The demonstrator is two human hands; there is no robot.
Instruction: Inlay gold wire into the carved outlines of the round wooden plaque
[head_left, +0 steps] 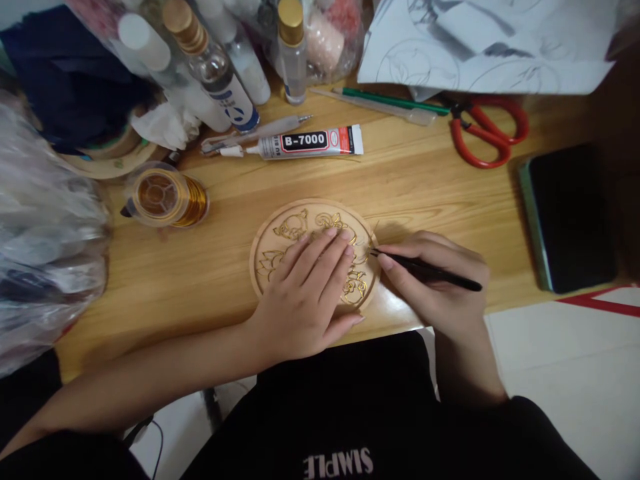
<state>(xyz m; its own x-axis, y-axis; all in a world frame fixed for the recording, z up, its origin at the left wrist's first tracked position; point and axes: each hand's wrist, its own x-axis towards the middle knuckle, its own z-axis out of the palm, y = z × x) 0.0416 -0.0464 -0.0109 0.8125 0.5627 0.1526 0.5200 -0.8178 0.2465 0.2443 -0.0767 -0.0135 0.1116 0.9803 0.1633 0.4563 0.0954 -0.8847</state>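
A round wooden plaque (256, 283) with a raised rim lies on the table near its front edge. Gold wire outlines (270, 261) of flowers and curls decorate its face. Spread flat over the middle of the plaque, my left hand (313, 287) covers part of the design. My right hand (440, 273) is closed around slim black tweezers (430, 268), whose tips reach the plaque's right side. Near those tips a thin gold wire end (377, 226) sticks out past the rim. What the tips pinch is too small to make out.
Behind the plaque lies a B-7000 glue tube (310, 141). A spool of gold wire (167, 195) stands left; red-handled scissors (487, 130) and a phone (570, 217) lie right. Bottles (215, 73), a green pencil-like stick (395, 100) and drawing sheets (480, 53) are along the back.
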